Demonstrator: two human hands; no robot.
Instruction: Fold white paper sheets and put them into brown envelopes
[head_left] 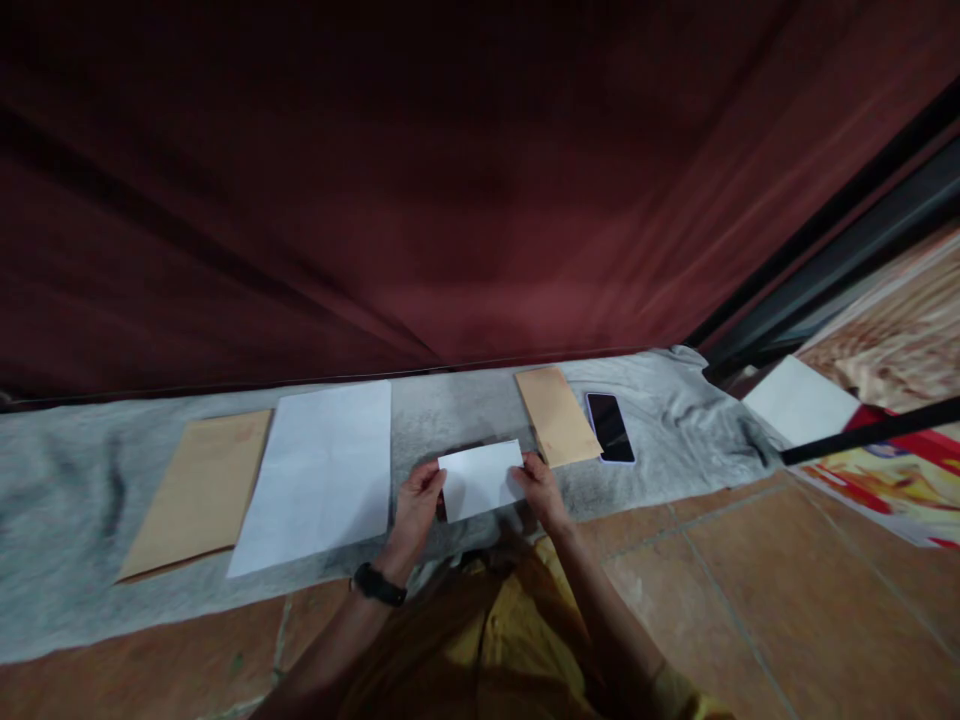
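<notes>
Between my hands is a folded sheet of white paper (480, 482), held up in front of my body. My left hand (420, 497) pinches its left edge, and my right hand (541, 487) grips the right edge with the thumb on top. Left of my hands, a larger stack of white paper (322, 470) lies flat on a grey cloth (442, 400). A brown envelope (206, 485) rests beside that paper at the far left. Just beyond my right hand lies another brown envelope (556, 415), narrower than the first.
A dark-screened phone (611, 428) lies right of the narrow envelope, close against it. Behind the cloth hangs a dark red curtain (480, 260). On the right stand a dark metal frame (825, 240) and a colourful printed box (892, 480). Tiled floor (735, 580) runs along the front.
</notes>
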